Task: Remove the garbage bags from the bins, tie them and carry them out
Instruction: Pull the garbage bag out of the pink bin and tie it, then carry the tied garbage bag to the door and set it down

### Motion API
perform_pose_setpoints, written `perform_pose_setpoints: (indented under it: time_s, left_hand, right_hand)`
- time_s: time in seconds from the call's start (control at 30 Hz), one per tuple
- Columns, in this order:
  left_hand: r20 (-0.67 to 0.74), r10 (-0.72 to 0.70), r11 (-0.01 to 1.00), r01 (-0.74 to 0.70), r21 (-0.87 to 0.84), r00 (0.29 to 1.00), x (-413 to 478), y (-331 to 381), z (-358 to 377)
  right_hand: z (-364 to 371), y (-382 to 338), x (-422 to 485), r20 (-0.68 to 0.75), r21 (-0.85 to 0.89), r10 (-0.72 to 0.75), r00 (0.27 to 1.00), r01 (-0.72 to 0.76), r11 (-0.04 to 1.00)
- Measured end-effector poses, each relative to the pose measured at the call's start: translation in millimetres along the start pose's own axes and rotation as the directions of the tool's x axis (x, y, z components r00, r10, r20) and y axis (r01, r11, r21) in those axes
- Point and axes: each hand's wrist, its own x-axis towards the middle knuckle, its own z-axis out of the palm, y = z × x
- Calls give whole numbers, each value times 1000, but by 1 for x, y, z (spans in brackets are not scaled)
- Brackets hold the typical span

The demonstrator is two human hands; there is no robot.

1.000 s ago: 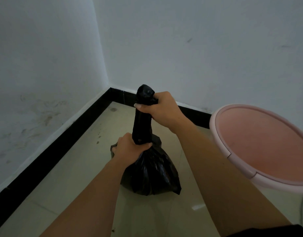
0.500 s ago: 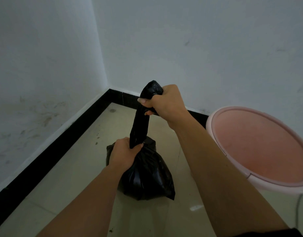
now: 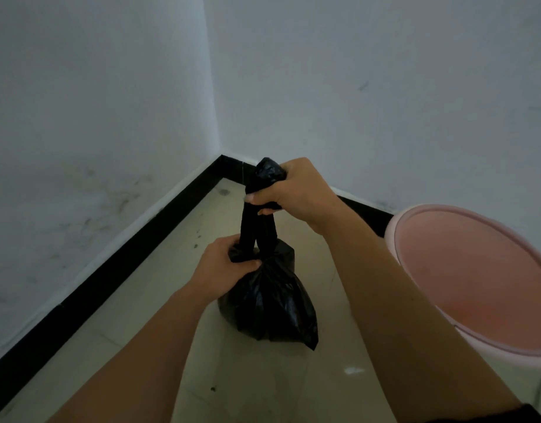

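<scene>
While the black garbage bag point(image 3: 269, 303) sits low in the corner of the room, out of the bin and on or just above the pale tile floor point(image 3: 135, 346) (honestly can't tell if the bottom touches), both hands are clamped on its neck. The right hand point(image 3: 296, 190) is up high, arm stretched forward, fist curled tight around the top of the twisted plastic, with a crumpled end of the bag poking out above the knuckles. The left hand point(image 3: 223, 270) is lower and closer to the body, wrapped around the gathered base of the neck, thumb lying across the front. Between the two fists the neck runs as two separate black strands with a narrow gap between them, pulled taut and nearly upright.

Stuff that's hard to see: the left fingers go behind the plastic, so only the thumb and the back of the hand show. The right fingertips tuck under the fist. It's dim, so the bag's folds mostly blur into black. The pink bin point(image 3: 476, 279) stands just right of the right forearm, and its far side is cut off by the frame edge. A black baseboard point(image 3: 159, 221) runs along both walls.
</scene>
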Motion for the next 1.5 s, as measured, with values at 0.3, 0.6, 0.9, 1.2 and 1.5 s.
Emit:
perform_pose_setpoints:
  time_s: [0.3,0.6,0.9,1.2,1.5]
  left_hand:
    - [-41,-119,989,122,88,992,-79,96,-100]
    - [-206,-366,904,399,150,907,-177,262,-253]
    - [-423,-536,809,588,-11,731,-319,378,-350]
    - [-635,-666,672,685,-281,392,-497,404,-395]
    - [-715,-696,582,634,-509,65,-693,407,-400]
  right_hand:
    - [-2,-137,-39,105,-163,145,984,-126,978]
    - [-13,-383,-97,290,-301,182,940,-91,949]
    - [28,-554,-185,556,-250,38,830,124,960]
    - [105,-633,-302,752,-131,-84,653,273,953]
    - [204,-688,-466,928,-20,-151,340,450,893]
